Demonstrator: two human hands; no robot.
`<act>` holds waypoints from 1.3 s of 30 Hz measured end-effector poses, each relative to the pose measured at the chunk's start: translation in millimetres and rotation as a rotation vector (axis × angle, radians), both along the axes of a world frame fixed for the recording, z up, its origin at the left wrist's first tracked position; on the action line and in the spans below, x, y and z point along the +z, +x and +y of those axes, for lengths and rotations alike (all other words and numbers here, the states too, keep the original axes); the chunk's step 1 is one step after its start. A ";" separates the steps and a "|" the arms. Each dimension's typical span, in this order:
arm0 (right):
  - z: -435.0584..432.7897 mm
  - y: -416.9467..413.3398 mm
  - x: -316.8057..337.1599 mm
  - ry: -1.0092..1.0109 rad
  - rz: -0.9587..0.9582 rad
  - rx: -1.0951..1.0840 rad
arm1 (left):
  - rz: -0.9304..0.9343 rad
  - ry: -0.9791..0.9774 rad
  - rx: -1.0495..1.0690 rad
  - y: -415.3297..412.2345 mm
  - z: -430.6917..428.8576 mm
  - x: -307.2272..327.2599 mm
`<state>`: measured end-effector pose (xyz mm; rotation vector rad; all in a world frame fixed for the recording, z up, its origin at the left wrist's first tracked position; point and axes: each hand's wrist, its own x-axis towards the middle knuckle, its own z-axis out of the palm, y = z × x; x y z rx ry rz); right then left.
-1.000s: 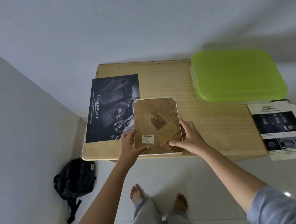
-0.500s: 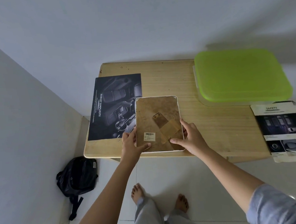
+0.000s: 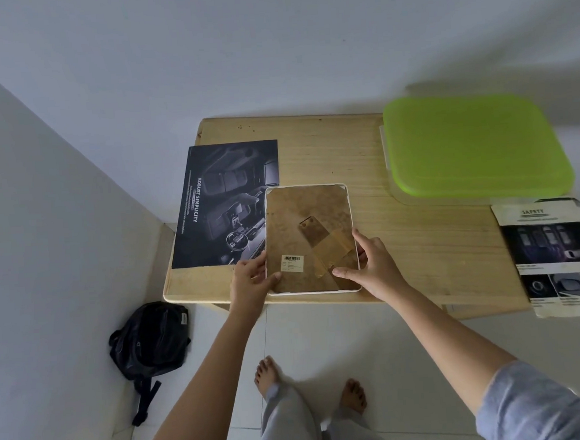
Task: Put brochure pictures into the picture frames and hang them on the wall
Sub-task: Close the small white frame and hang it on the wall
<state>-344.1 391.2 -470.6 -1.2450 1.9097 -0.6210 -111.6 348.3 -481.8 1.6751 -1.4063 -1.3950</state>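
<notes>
A white-rimmed picture frame (image 3: pixel 302 215) lies face down on the wooden table (image 3: pixel 403 242), showing its brown backing board, fold-out stand and a barcode sticker. My left hand (image 3: pixel 251 279) grips the frame's lower left edge, thumb on the backing. My right hand (image 3: pixel 370 265) holds the lower right edge, thumb on the board near the stand. A dark car-interior brochure page (image 3: pixel 219 204) lies left of the frame, partly under it.
A lime-green plastic lid on a container (image 3: pixel 475 145) sits at the table's back right. A second brochure sheet headed SAFETY (image 3: pixel 559 256) overhangs the right front edge. A black backpack (image 3: pixel 151 339) lies on the floor by the left wall. My bare feet stand below the table edge.
The frame and both hands hold almost the same pose; the frame has shifted a little away from me on the table. The view has drifted slightly.
</notes>
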 end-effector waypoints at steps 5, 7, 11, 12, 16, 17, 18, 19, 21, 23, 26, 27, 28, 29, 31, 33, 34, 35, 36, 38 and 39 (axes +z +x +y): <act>-0.6 -0.3 0.9 0.009 0.005 0.004 | 0.002 -0.002 0.038 -0.7 -0.7 -2.8; 0.1 -0.4 1.9 0.010 0.006 0.005 | -0.001 -0.007 0.041 -2.1 0.8 -0.2; 1.3 1.1 4.9 0.013 0.006 0.001 | -0.046 -0.037 0.035 -7.2 6.9 7.3; 1.7 0.9 5.6 0.015 0.007 0.000 | -0.057 -0.039 0.034 -9.4 8.3 9.1; 0.9 1.4 9.6 0.045 0.002 0.012 | -0.240 -0.101 -0.012 -17.4 10.9 13.9; -1.7 2.5 11.8 0.055 -0.007 0.000 | -0.302 -0.149 -0.033 -18.5 9.3 14.4; -5.2 4.2 14.8 0.062 -0.011 -0.027 | -0.341 -0.201 -0.050 -19.6 6.1 14.9; -9.7 6.5 17.7 0.056 0.004 -0.057 | -0.364 -0.249 -0.066 -21.0 2.1 15.1; -23.5 12.9 24.1 0.011 0.079 -0.090 | -0.396 -0.303 -0.109 -26.3 -11.9 15.9; -39.6 22.4 29.9 -0.060 0.137 -0.054 | -0.470 -0.323 -0.201 -32.7 -28.9 14.1; -61.5 34.7 28.1 -0.099 0.259 0.110 | -0.672 -0.374 -0.437 -38.0 -50.6 5.3; -67.1 36.8 22.0 -0.083 0.314 0.171 | -0.715 -0.395 -0.492 -37.2 -56.4 0.6; -70.9 37.7 14.9 -0.057 0.363 0.217 | -0.744 -0.407 -0.526 -36.1 -60.5 -3.5; -72.5 38.2 7.8 -0.031 0.412 0.246 | -0.763 -0.410 -0.548 -34.8 -62.7 -7.2; -73.2 39.5 -5.2 -0.024 0.519 0.258 | -0.757 -0.401 -0.565 -33.2 -65.2 -15.1; -71.8 41.6 -14.7 -0.043 0.589 0.250 | -0.723 -0.404 -0.555 -32.5 -64.2 -20.2; -71.2 42.1 -17.0 -0.050 0.602 0.234 | -0.703 -0.409 -0.546 -33.1 -63.5 -20.8; -70.8 43.0 -19.3 -0.039 0.604 0.226 | -0.685 -0.411 -0.539 -33.1 -63.0 -22.0; -69.9 43.5 -21.9 -0.042 0.612 0.220 | -0.675 -0.412 -0.534 -33.1 -62.4 -22.6; -69.8 43.7 -23.4 -0.053 0.632 0.215 | -0.679 -0.415 -0.530 -33.1 -62.1 -21.9; -69.3 43.8 -22.7 -0.052 0.634 0.216 | -0.684 -0.415 -0.535 -33.3 -61.6 -21.1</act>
